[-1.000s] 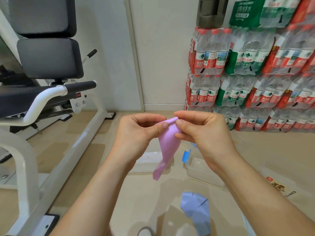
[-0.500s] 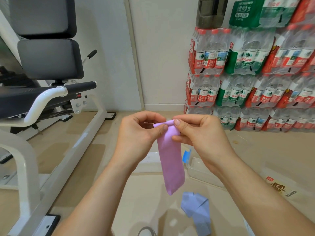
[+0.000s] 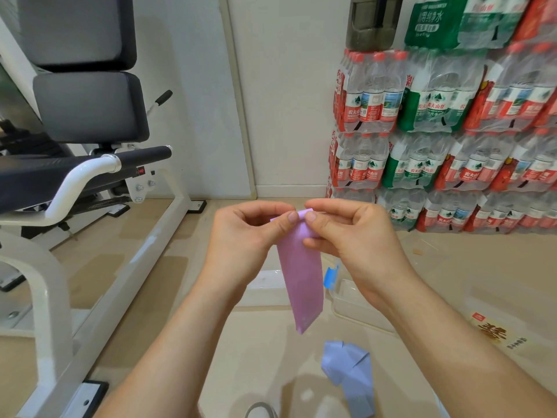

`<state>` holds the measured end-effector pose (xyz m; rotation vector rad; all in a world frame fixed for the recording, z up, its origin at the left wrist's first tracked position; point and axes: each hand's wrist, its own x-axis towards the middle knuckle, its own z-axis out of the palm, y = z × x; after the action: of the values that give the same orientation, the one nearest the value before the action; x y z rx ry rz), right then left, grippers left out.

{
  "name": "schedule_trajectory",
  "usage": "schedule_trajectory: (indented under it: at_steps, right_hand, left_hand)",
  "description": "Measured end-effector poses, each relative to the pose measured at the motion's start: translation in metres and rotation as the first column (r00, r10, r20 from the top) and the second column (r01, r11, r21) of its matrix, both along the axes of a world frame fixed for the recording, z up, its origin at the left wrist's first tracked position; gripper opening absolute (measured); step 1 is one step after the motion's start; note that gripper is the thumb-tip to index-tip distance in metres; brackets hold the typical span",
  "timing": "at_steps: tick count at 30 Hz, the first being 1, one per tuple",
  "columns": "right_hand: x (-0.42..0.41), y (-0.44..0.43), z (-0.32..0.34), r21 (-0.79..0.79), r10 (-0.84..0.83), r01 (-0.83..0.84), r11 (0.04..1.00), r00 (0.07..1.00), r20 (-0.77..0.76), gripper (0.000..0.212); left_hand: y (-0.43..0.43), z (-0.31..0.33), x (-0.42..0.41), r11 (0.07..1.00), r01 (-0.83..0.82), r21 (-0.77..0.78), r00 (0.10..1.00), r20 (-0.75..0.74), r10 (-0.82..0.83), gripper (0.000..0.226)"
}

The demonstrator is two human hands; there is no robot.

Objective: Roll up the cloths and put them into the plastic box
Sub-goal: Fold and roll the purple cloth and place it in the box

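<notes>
Left hand and right hand each pinch the top edge of the pink cloth, which hangs above the floor. Blue cloth lies below; plastic box sits beside.

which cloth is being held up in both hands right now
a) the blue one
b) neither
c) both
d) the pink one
d: the left hand and right hand pinch the top edge of the pink cloth, which hangs down, while the blue cloth lies on the floor.
</notes>
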<state>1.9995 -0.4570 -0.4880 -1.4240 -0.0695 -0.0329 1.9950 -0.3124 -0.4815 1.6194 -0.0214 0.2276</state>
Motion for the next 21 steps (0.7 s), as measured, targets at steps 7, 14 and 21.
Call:
schedule_trajectory:
  at_steps: [7,14,21]
  right_hand:
    - [-0.002,0.005,-0.002,-0.124,0.085,-0.076,0.989,0.994,0.073,0.035]
    - [-0.001,0.012,-0.010,-0.398,0.037,0.060,0.916,0.972,0.231,0.031]
    - [-0.002,0.013,-0.011,-0.470,0.071,0.091,0.878,0.947,0.315,0.030]
  left_hand:
    - [0.000,-0.002,0.002,0.998,-0.060,-0.025,0.998,0.017,0.061,0.009]
    - [-0.003,-0.004,0.003,0.996,-0.091,0.006,0.995,0.050,0.091,0.007]
    - [0.001,-0.002,0.002,0.985,-0.105,0.137,0.986,0.145,0.085,0.014]
